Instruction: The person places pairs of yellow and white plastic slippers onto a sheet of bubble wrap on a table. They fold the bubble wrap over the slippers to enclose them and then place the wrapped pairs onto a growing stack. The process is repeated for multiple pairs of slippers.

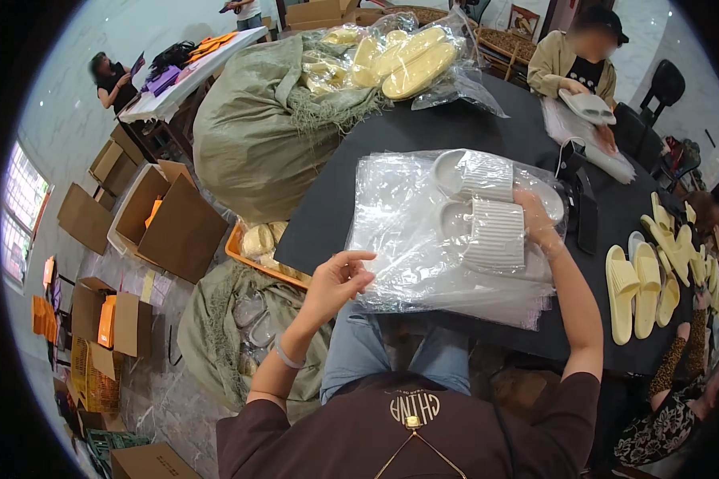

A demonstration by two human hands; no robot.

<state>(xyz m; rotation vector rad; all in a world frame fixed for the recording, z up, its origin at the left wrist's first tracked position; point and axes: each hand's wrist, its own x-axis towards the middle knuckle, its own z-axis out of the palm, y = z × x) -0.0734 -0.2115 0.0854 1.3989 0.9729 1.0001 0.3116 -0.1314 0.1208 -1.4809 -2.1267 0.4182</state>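
A pair of pale grey ridged slide slippers lies under clear film, on a stack of clear plastic bags at the table's near edge. My right hand grips the slippers at their right side, its fingertips partly hidden by the straps and shiny film. At the left edge of the bags is my left hand, with thumb and forefinger curved and a gap between them. Nothing shows in that hand. Whether the slippers are fully inside one bag I cannot tell.
The black table holds bagged yellow slippers at the back and loose yellow slippers at the right. A co-worker holds a white slipper across the table. Green sacks, an orange crate and cardboard boxes stand left.
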